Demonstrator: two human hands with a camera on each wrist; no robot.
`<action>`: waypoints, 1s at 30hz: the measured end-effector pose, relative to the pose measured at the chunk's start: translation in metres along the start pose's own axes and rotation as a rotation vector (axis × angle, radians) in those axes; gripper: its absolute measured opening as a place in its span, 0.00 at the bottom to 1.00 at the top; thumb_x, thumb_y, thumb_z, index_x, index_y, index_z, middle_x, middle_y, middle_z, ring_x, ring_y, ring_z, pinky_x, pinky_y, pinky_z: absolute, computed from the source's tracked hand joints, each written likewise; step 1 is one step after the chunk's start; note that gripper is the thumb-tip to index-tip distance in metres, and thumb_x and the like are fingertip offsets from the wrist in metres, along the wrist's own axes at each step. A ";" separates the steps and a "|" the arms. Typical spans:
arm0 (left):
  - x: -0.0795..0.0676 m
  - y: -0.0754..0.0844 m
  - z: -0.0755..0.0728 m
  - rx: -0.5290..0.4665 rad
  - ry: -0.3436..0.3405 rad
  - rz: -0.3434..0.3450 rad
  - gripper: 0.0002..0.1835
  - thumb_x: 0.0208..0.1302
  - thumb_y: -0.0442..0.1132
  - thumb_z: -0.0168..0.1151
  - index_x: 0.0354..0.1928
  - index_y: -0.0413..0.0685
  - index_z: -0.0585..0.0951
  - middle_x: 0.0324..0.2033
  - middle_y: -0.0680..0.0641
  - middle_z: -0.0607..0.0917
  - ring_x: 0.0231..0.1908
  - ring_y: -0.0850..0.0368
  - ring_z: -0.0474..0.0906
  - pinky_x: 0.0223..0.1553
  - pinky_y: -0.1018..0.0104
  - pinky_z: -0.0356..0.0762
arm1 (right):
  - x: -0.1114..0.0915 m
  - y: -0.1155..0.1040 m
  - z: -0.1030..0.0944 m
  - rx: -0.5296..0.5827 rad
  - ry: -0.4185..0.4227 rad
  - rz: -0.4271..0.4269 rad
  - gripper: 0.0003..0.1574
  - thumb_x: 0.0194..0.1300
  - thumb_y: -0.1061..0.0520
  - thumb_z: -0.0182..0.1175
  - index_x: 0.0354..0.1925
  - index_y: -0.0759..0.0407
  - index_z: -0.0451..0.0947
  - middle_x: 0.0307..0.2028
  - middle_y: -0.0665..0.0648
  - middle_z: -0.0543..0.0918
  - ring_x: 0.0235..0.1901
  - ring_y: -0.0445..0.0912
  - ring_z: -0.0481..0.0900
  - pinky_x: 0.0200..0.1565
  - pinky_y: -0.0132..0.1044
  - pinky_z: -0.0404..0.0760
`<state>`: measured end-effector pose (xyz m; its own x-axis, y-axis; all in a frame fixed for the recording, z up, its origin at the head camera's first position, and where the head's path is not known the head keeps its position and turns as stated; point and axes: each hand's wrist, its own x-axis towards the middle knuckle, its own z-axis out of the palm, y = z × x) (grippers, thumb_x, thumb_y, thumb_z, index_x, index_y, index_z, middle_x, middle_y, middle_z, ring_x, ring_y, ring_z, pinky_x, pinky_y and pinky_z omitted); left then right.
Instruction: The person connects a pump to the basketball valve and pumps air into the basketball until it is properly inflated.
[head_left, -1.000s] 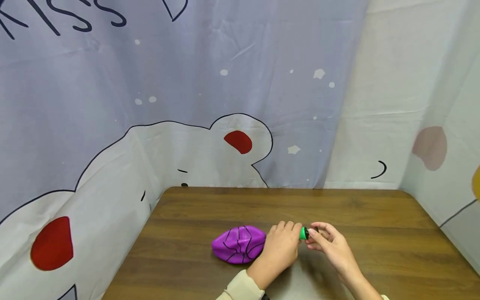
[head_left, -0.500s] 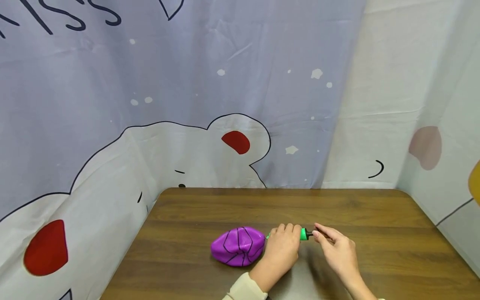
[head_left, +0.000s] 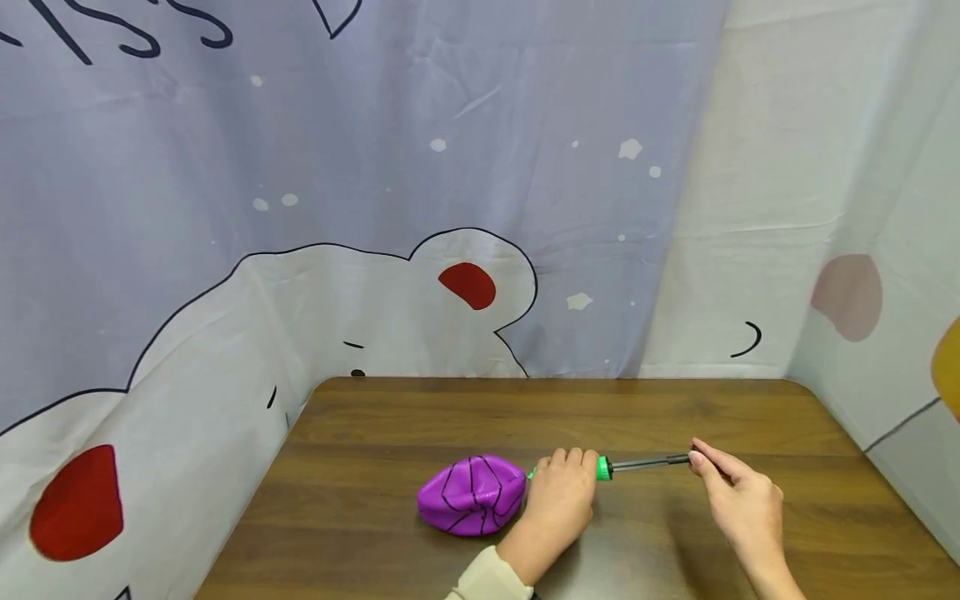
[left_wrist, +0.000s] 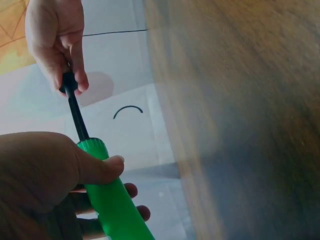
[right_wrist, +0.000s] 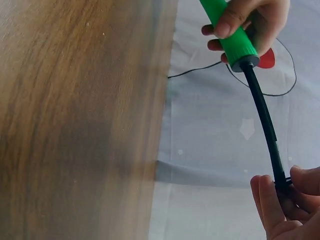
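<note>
A green hand pump [left_wrist: 117, 210] lies in the curl of my left hand [head_left: 558, 500], the thumb along its barrel. From the barrel's right end a long dark rod [head_left: 647, 464] is drawn out. My right hand [head_left: 746, 504] pinches the black handle [left_wrist: 68, 82] at the rod's far end between thumb and fingers. Left of the left hand, a purple ball [head_left: 472, 497] with black lines looks dented and partly deflated. The pump's green tip meets the ball's right side in the head view. Neither wrist view has the ball in it.
Both hands work over a brown wooden table [head_left: 825, 500]. Behind it and at both sides hangs a printed cloth [head_left: 337, 150] with white bear shapes and red patches. The cloth comes right up to the table's back edge.
My right hand has moved right, pulling the pump's rod far out of the green barrel. The left hand and the ball hold nearly the same place, with a slight shift of the view.
</note>
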<state>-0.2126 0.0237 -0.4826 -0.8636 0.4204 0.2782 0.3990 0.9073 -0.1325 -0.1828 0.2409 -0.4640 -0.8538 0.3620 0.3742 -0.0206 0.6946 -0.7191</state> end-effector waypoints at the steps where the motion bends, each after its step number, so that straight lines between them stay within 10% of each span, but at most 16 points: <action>1: 0.000 0.000 0.000 0.002 0.002 0.000 0.29 0.44 0.50 0.79 0.49 0.57 0.76 0.38 0.56 0.81 0.39 0.60 0.77 0.41 0.67 0.79 | 0.000 0.001 -0.001 0.000 0.005 0.012 0.19 0.69 0.45 0.65 0.53 0.51 0.87 0.35 0.51 0.91 0.31 0.11 0.66 0.26 0.22 0.72; 9: 0.001 0.000 0.002 0.012 0.101 0.004 0.24 0.43 0.46 0.77 0.43 0.55 0.77 0.34 0.56 0.81 0.34 0.59 0.75 0.32 0.68 0.74 | -0.008 -0.009 0.017 0.016 0.126 -0.025 0.14 0.65 0.50 0.70 0.49 0.49 0.89 0.40 0.53 0.90 0.39 0.37 0.86 0.29 0.15 0.70; 16: 0.002 -0.002 0.001 -0.014 0.164 0.033 0.20 0.45 0.41 0.74 0.42 0.52 0.78 0.35 0.55 0.84 0.32 0.59 0.78 0.29 0.70 0.75 | -0.019 -0.028 0.047 0.067 0.152 -0.224 0.17 0.59 0.60 0.73 0.49 0.54 0.89 0.41 0.56 0.90 0.35 0.21 0.77 0.26 0.25 0.80; 22: 0.001 -0.004 -0.001 -0.015 0.160 0.029 0.20 0.47 0.44 0.76 0.43 0.54 0.79 0.36 0.56 0.85 0.33 0.59 0.79 0.30 0.69 0.76 | -0.029 -0.034 0.062 0.144 0.053 -0.313 0.17 0.57 0.65 0.74 0.47 0.63 0.88 0.36 0.63 0.90 0.15 0.25 0.69 0.12 0.23 0.65; 30: -0.003 -0.013 0.002 -0.028 0.118 0.028 0.20 0.51 0.46 0.76 0.45 0.57 0.79 0.36 0.58 0.84 0.37 0.60 0.78 0.35 0.69 0.76 | -0.018 -0.018 0.040 0.081 0.103 -0.347 0.17 0.52 0.67 0.76 0.43 0.61 0.90 0.35 0.59 0.90 0.29 0.19 0.75 0.21 0.20 0.75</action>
<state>-0.2163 0.0106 -0.4837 -0.8106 0.4414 0.3849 0.4320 0.8944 -0.1159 -0.1881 0.1970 -0.4816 -0.7320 0.1771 0.6579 -0.3445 0.7368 -0.5817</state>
